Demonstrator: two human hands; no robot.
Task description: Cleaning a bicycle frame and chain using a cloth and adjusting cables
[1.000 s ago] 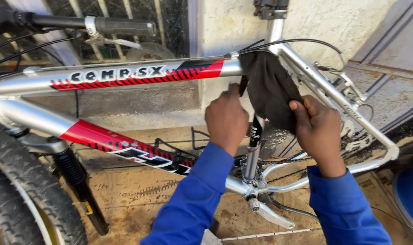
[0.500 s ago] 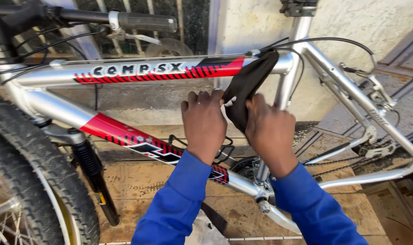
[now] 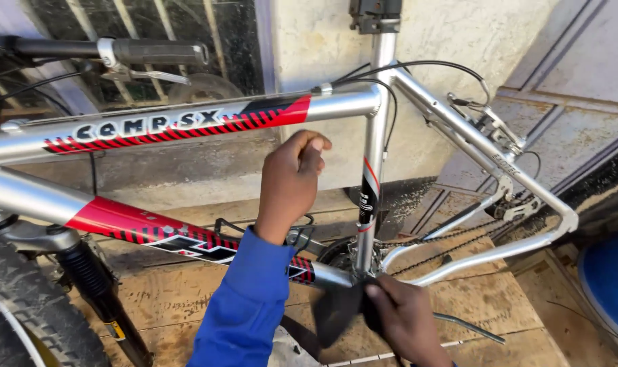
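Observation:
A silver and red bicycle frame [image 3: 207, 115] stands in front of me without a rear wheel. My left hand [image 3: 292, 180] is raised between the top tube and the down tube, fingers curled shut and holding nothing, close to the upright seat tube [image 3: 373, 170]. My right hand [image 3: 407, 316] is low, gripping a black cloth [image 3: 336, 309] pressed against the frame where the seat tube meets the down tube [image 3: 187, 238]. Both arms wear blue sleeves.
The front tyre [image 3: 24, 312] and fork fill the lower left. A handlebar with a brake lever [image 3: 119, 54] is at upper left. The chain [image 3: 451, 245] hangs along the rear stays. A wooden board [image 3: 187, 292] lies underneath, a wall behind, a blue object [image 3: 611, 282] at right.
The cloth has gone from the top of the seat tube down to its base with my right hand. My left hand let go of it and stays raised.

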